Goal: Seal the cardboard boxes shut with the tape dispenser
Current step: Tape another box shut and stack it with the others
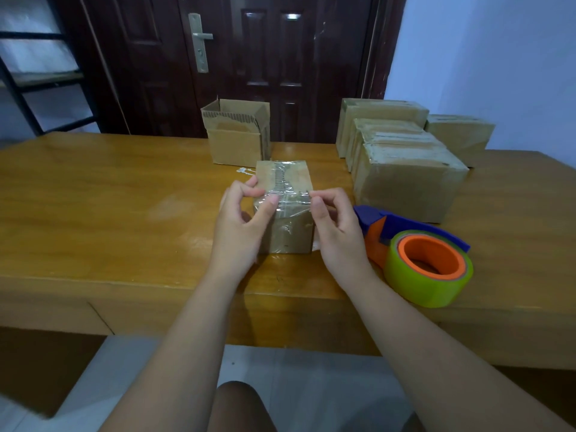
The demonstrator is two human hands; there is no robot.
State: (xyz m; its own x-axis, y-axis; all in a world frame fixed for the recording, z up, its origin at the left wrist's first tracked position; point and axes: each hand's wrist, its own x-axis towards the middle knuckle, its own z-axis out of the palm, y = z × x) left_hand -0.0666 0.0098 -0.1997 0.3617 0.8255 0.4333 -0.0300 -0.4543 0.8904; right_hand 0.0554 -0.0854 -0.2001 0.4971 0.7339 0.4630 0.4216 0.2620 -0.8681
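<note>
Cardboard box (285, 232), small, standing mid-table near the front edge of wooden table (93, 198), flaps closed under wrinkled clear tape (288, 182) running along the top and down the near face. Left hand (241, 222) half closed at the near left top corner, thumb and bent forefinger pinching the taped corner, other fingers loosely curled. Right hand (338, 230) curled at the near right top corner, thumb and forefinger pinching the tape there, remaining fingers tucked out of sight behind the knuckles. Tape dispenser (417, 247) lying on its side just beside the right wrist, untouched. Tape edges hard to trace against the cardboard. Further back, open box (237, 135) and sealed boxes (402, 163), rightmost one partly hidden
</note>
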